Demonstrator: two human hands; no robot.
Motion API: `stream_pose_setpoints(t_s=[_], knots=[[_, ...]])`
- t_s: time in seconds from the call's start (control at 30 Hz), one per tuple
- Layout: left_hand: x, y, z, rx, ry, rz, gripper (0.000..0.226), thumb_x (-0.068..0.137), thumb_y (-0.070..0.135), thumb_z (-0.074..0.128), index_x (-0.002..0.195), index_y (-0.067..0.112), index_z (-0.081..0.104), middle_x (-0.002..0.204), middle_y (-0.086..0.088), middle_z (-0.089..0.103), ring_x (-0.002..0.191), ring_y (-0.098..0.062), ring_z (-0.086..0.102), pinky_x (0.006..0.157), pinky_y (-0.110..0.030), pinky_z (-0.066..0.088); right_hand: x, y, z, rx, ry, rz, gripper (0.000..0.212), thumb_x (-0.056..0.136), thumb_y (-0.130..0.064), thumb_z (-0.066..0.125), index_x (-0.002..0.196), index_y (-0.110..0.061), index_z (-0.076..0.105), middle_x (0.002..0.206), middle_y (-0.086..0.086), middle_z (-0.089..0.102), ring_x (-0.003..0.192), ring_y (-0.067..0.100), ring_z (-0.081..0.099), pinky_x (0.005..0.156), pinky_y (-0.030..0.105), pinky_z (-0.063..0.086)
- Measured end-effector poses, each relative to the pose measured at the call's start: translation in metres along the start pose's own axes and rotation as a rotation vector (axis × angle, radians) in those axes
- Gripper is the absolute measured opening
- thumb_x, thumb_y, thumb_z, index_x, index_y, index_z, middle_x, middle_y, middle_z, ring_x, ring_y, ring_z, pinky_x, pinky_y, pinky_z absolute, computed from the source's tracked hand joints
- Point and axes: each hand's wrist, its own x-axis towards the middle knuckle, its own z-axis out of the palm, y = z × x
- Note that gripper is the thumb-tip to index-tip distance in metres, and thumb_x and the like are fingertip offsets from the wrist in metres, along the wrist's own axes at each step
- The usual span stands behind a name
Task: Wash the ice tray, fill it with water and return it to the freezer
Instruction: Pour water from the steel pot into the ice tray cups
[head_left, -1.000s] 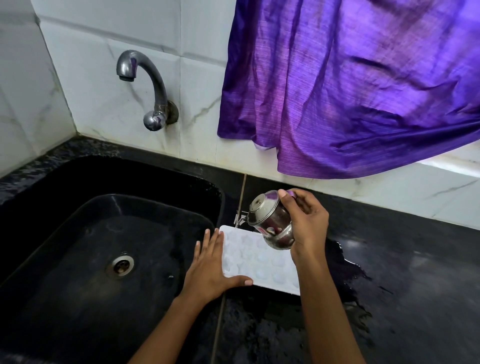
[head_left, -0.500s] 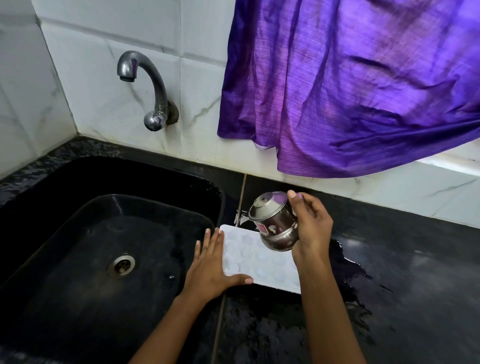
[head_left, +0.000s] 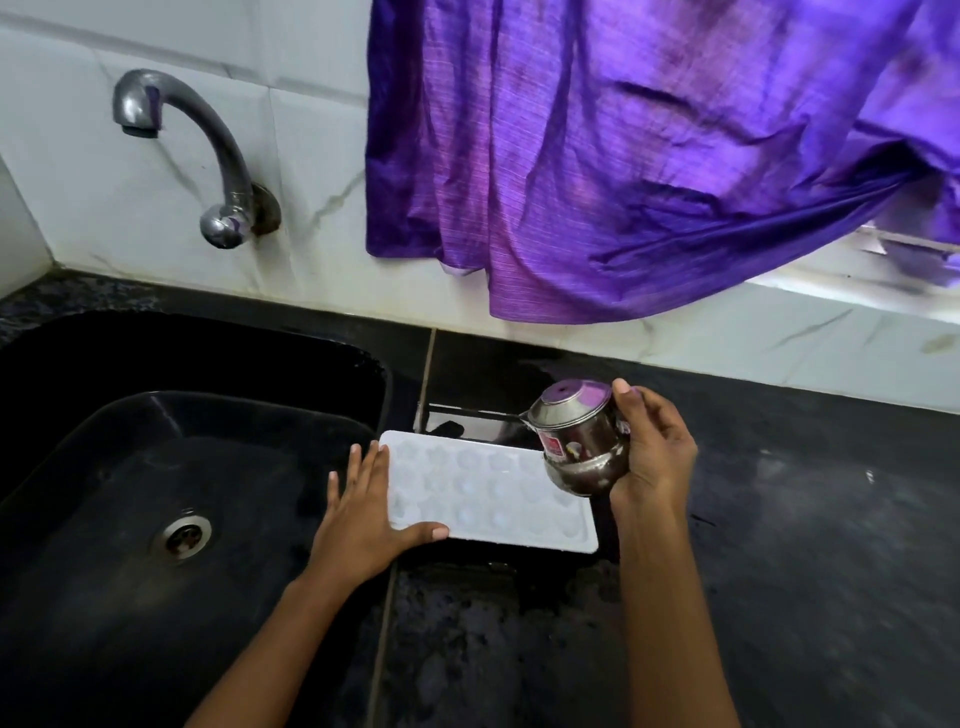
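A white ice tray (head_left: 483, 493) with round cells lies flat on the black counter (head_left: 805, 519), just right of the sink. My left hand (head_left: 363, 514) rests on its left end, fingers straight, thumb along the near edge. My right hand (head_left: 652, 449) grips a small steel pot (head_left: 579, 436), tipped almost upside down over the tray's right end. The pot's bottom faces up and its mouth faces the tray. I cannot tell whether water is coming out.
A black sink (head_left: 130, 467) with a metal drain (head_left: 186, 534) lies to the left. A steel tap (head_left: 208, 156) juts from the white tiled wall. A purple cloth (head_left: 623, 156) hangs over the counter's back. The counter is wet around the tray.
My right hand has carried the tipped pot rightward along the tray, from its middle to its right end. My left hand has stayed on the tray's left end.
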Motion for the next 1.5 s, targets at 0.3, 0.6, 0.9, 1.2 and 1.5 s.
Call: stream_pose_setpoints(t_s=[0.3,0.6,0.9,1.2,1.5], knots=[[0.000,-0.001,0.004,0.018,0.012,0.011,0.139,0.048,0.091,0.049,0.149,0.012,-0.006,0.158,0.001,-0.010,0.135,-0.004,-0.024,0.114,-0.037,-0.013,0.008,-0.015,-0.044,-0.086,0.064,-0.048,0.013,0.076,-0.008,0.074,0.075,-0.015,0.064,0.075,-0.001,0.064,0.072,0.013,0.060,0.081,0.037,0.052],[-0.002,0.000,0.006,-0.004,0.041,0.008,0.120,0.065,0.069,0.060,0.149,0.012,-0.003,0.158,0.001,-0.007,0.142,-0.011,-0.019,0.114,-0.038,-0.012,0.006,-0.020,-0.057,-0.190,0.041,-0.056,0.014,0.075,-0.007,0.075,0.075,-0.017,0.064,0.077,-0.003,0.065,0.074,0.010,0.061,0.083,0.037,0.052],[-0.002,-0.003,0.007,-0.011,0.053,0.012,0.121,0.062,0.072,0.057,0.150,0.013,-0.002,0.158,0.002,-0.006,0.141,-0.008,-0.019,0.114,-0.038,-0.013,0.004,-0.023,-0.057,-0.232,0.033,-0.088,0.016,0.075,-0.008,0.075,0.073,-0.020,0.065,0.077,-0.006,0.065,0.072,0.006,0.061,0.069,0.025,0.050],[-0.001,-0.002,0.007,-0.001,0.048,0.008,0.123,0.058,0.075,0.051,0.150,0.013,-0.002,0.158,0.002,-0.007,0.142,-0.010,-0.019,0.114,-0.038,-0.012,0.005,-0.026,-0.058,-0.258,0.043,-0.120,0.018,0.074,-0.007,0.075,0.070,-0.021,0.065,0.074,-0.005,0.064,0.070,0.007,0.059,0.079,0.033,0.052],[-0.001,-0.004,0.009,-0.007,0.060,0.011,0.121,0.062,0.073,0.056,0.150,0.014,-0.002,0.158,0.002,-0.006,0.140,-0.007,-0.019,0.114,-0.039,-0.012,0.005,-0.029,-0.058,-0.261,0.024,-0.151,0.017,0.074,-0.010,0.077,0.070,-0.023,0.066,0.075,-0.003,0.065,0.073,0.011,0.061,0.072,0.031,0.052]])
